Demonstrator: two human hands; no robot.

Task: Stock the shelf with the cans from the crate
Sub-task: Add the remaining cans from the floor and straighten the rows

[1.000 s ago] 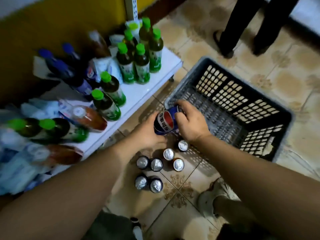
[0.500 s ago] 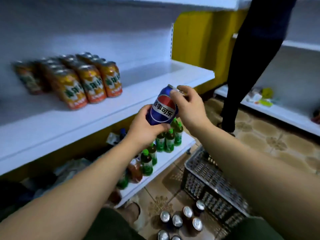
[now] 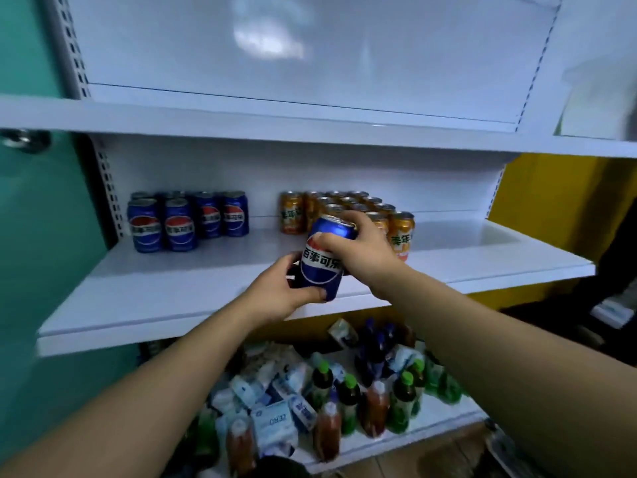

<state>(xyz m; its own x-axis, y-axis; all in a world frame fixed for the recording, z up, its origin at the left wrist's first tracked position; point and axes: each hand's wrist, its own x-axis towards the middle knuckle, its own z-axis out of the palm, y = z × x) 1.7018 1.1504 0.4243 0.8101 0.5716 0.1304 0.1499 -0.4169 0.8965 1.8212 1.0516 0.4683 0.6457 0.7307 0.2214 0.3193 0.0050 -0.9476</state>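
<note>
The white shelf [image 3: 165,298] fills most of my view, its front edge running just below both hands and its back panel well beyond them. The widest bare stretch of it lies to the left of and beyond my left hand, and a narrower bare gap sits straight beyond that hand, between the two groups of cans. Below my forearms, a lower shelf [image 3: 448,417] is crowded with green-capped bottles [image 3: 403,398] and white packets [image 3: 272,426]. Beyond my right hand and partly hidden by it stands a block of orange cans [image 3: 293,215]; far off to the left of my left hand stands a cluster of blue cans [image 3: 188,220], upright near the back panel. My left hand [image 3: 272,301] grips the lower body of a blue can [image 3: 322,270] and my right hand [image 3: 362,253] curls over its top rim. The can is blue with a red, white and blue roundel and white Chinese lettering, tilted slightly, held over the shelf's front edge.
</note>
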